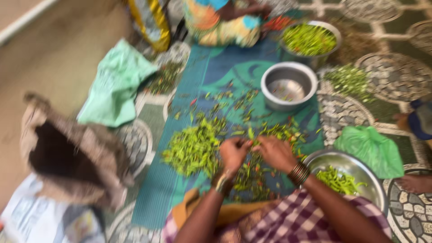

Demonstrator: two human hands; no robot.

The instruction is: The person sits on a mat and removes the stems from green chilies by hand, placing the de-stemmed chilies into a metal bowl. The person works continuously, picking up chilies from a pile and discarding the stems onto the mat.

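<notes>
My left hand (232, 153) and my right hand (275, 153) meet over a blue-green mat (234, 72), pinching a green chilli (250, 135) between their fingertips. A big heap of green chillies (193, 146) lies just left of my left hand. More chillies and stems (252, 177) are scattered under both hands. A steel bowl (355, 165) with several green chillies sits by my right wrist, which wears dark bangles. The picture is blurred.
A small steel bowl (288, 85) stands on the mat ahead. A larger bowl of green chillies (310, 40) is behind it. An open brown sack (67, 153) is at the left, a green cloth (114, 83) beyond it, a green plastic bag (371, 148) at the right.
</notes>
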